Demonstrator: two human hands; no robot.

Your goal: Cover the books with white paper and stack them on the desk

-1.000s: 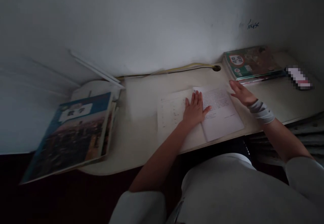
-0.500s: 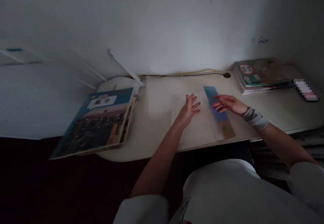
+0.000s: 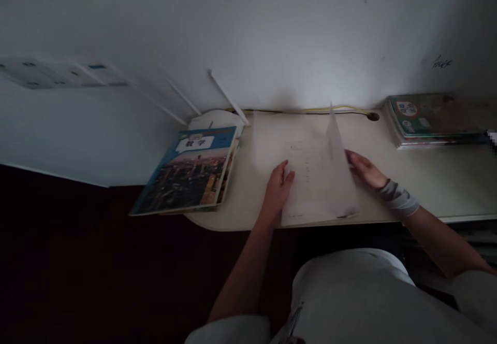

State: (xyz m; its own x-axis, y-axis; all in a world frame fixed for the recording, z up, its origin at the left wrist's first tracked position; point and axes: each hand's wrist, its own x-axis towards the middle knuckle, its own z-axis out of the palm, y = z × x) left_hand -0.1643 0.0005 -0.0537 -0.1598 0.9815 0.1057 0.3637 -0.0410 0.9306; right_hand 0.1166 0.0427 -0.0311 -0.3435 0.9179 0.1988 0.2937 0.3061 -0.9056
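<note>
A sheet of white paper with faint printed lines point(image 3: 314, 178) lies flat on the desk between my hands. A second thin sheet point(image 3: 336, 134) stands up on its edge at the paper's right side, and my right hand point(image 3: 363, 170) is at its lower edge, fingertips against it. My left hand point(image 3: 277, 188) rests with its fingers apart at the left edge of the flat paper, holding nothing. A bandage-like grey wrap point(image 3: 398, 198) circles my right wrist.
A textbook with a city picture on its cover point(image 3: 190, 170) leans at the desk's left end, and a stack of books point(image 3: 429, 121) lies at the right. A yellow cable point(image 3: 310, 110) runs along the wall behind the cream desk point(image 3: 240, 214).
The blue strip seen earlier is out of sight, and a sheet now stands raised at my right hand. Both hands are back over the paper, and the view has swung left.
</note>
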